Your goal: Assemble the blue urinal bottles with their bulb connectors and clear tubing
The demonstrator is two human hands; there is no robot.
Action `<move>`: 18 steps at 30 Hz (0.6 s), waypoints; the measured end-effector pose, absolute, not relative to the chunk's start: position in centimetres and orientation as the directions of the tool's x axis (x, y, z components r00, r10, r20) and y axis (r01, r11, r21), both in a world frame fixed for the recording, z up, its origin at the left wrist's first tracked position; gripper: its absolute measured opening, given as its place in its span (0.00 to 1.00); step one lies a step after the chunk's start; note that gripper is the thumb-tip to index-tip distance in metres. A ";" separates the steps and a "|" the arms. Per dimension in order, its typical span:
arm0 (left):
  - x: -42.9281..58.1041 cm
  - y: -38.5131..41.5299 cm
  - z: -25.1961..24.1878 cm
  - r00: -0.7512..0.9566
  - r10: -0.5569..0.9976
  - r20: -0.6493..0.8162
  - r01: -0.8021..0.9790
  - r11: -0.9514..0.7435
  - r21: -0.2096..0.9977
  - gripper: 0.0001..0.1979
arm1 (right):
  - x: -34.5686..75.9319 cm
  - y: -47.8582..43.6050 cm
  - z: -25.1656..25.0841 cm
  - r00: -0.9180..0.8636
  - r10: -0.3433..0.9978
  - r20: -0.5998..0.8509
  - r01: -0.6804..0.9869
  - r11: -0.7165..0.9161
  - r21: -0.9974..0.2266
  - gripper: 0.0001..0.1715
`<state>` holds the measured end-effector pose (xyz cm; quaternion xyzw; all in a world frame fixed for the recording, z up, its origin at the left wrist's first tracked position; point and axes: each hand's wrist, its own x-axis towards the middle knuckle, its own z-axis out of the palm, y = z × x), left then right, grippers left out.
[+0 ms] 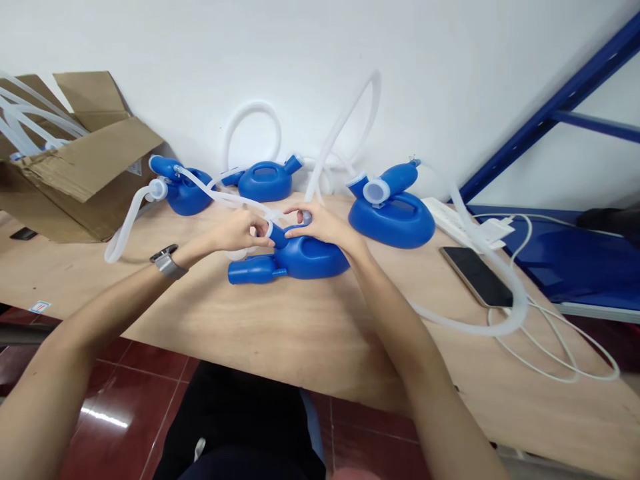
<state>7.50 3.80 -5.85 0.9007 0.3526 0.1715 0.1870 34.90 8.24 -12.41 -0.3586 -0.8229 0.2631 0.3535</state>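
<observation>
A blue plastic urinal bottle [320, 260] lies on the wooden table in front of me, its neck pointing up and left. My left hand [245, 230] has thumb and fingers closed at the pale rim of that neck. My right hand [320, 225] grips the bottle from above, the thumb by the neck. A small grey piece [307, 217] shows at its fingers, and I cannot make out what it is. Beside the bottle, under my left hand, lies a blue funnel-shaped receiver [253, 270] with its narrow end towards the bottle. A clear hose [333, 133] rises behind my right hand.
More blue urinal bottles with hoses stand behind: one left [187, 197], one middle [265, 183], one right [393, 220]. An open cardboard box [80, 200] full of hoses is at far left. A phone [475, 277], white cables and a power strip [450, 220] lie right.
</observation>
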 end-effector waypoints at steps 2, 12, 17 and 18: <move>7.7 3.1 -6.6 0.655 0.723 0.221 0.568 -0.664 0.487 0.23 | 34.9 8.2 -12.4 -0.489 0.782 0.387 0.405 0.596 -0.693 0.36; 5.8 4.5 -1.2 0.616 0.786 0.057 0.638 -0.540 0.549 0.21 | 35.9 7.5 -12.0 -0.477 0.802 0.359 0.424 0.568 -0.706 0.35; 1.4 1.7 0.5 0.620 0.784 -0.015 0.742 -0.580 0.335 0.21 | 36.7 7.5 -11.9 -0.415 0.821 0.392 0.477 0.564 -0.674 0.35; 0.9 1.3 -0.8 0.606 0.795 -0.015 0.764 -0.576 0.290 0.20 | 36.6 7.4 -12.0 -0.394 0.827 0.401 0.503 0.559 -0.659 0.36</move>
